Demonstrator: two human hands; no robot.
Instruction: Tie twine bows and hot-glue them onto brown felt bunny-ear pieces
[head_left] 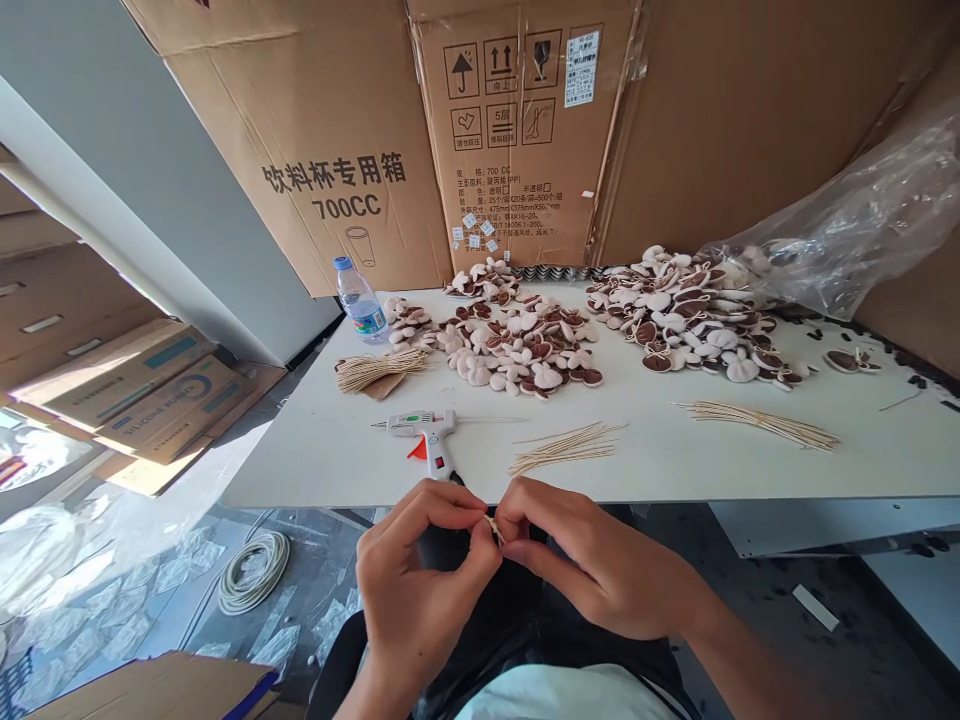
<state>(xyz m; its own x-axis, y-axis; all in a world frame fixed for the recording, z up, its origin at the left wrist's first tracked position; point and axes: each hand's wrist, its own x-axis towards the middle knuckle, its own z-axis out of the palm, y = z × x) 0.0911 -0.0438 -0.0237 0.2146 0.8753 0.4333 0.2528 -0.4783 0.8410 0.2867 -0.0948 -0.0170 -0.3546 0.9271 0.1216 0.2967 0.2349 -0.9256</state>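
Just in front of the table's near edge, my left hand (427,580) and my right hand (592,560) meet, fingertips pinched together on a small pale strip (493,528). Most of that strip is hidden by the fingers. Beyond them on the white table lies a white glue gun (431,428) with a red trigger. To its right is a loose fan of thin pale sticks (570,446). Behind these spreads a pile of brown and cream felt pieces (525,345).
A second felt pile (697,320), a stick bundle (765,422), another bundle (382,370) and a water bottle (361,305) stand on the table (300,460). Cardboard boxes (345,100) rise behind. Plastic sheeting (847,220) hangs at the right. Coiled cable (255,572) lies on the floor.
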